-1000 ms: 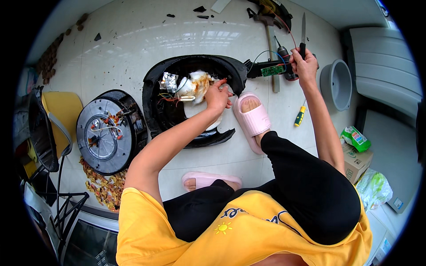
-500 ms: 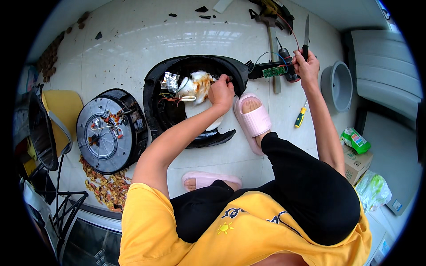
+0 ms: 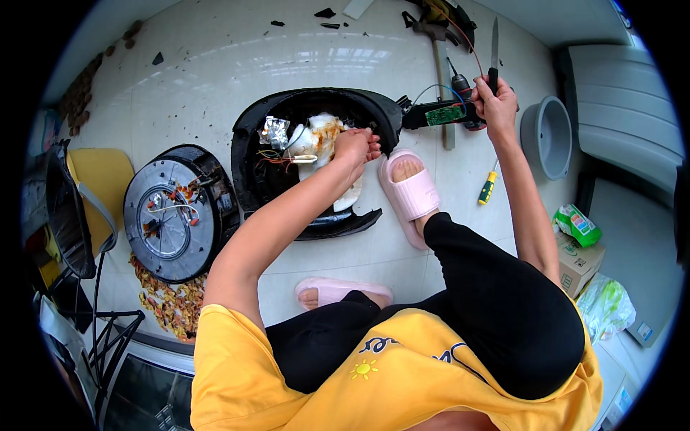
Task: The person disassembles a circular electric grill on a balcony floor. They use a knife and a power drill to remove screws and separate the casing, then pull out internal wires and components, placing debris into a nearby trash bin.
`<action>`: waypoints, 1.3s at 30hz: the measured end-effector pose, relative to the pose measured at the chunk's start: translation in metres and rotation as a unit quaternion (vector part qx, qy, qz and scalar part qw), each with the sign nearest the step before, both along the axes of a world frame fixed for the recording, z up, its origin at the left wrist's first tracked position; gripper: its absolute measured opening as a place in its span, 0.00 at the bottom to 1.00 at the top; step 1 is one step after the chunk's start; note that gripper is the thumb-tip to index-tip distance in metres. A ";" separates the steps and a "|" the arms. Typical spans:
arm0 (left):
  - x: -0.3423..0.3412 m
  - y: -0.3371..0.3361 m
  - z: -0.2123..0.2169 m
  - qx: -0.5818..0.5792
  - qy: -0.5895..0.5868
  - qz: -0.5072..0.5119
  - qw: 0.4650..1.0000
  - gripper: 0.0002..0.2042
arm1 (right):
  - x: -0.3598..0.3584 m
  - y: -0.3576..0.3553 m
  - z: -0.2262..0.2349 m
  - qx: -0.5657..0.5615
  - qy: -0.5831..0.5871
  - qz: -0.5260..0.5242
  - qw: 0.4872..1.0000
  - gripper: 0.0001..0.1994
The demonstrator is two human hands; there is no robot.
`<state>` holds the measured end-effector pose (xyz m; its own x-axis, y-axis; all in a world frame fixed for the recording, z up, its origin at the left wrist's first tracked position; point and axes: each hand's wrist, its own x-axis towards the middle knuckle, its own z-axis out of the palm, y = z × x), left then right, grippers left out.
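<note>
Gripping a knife point(image 3: 493, 54) in the right hand point(image 3: 494, 106) while the left hand point(image 3: 353, 146) clutches wiring inside the black shell point(image 3: 374, 115) risks a slip cutting fingers.

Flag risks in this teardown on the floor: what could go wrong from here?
1. The right hand grips a knife blade-up next to the green circuit board; a slip could cut the hand or the wires.
2. The left hand reaches bare into the open black housing among loose wires; edges may nick the fingers.
3. The foot in a pink slipper sits against the housing, toes exposed.
</note>
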<state>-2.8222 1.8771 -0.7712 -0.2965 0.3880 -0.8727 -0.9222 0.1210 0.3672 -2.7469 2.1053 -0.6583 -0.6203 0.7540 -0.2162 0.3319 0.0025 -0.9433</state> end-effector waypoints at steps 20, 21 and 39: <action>-0.009 0.021 -0.026 -0.034 -0.087 0.105 0.990 0.04 | -0.008 0.024 0.003 -0.002 0.046 -0.018 0.999 0.03; -0.010 0.019 -0.029 -0.035 -0.088 0.101 0.990 0.04 | -0.009 0.027 0.004 0.004 0.045 -0.030 0.999 0.03; -0.005 0.026 -0.011 -0.063 -0.087 0.048 0.993 0.08 | -0.037 0.071 0.024 0.059 0.123 -0.060 0.989 0.03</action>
<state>-2.8271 1.9035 -0.7825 -0.1666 0.2493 -0.9540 -0.9799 0.0653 0.1883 -2.7838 2.1763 -0.6343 -0.5475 0.8364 0.0250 0.0967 0.0929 -0.9910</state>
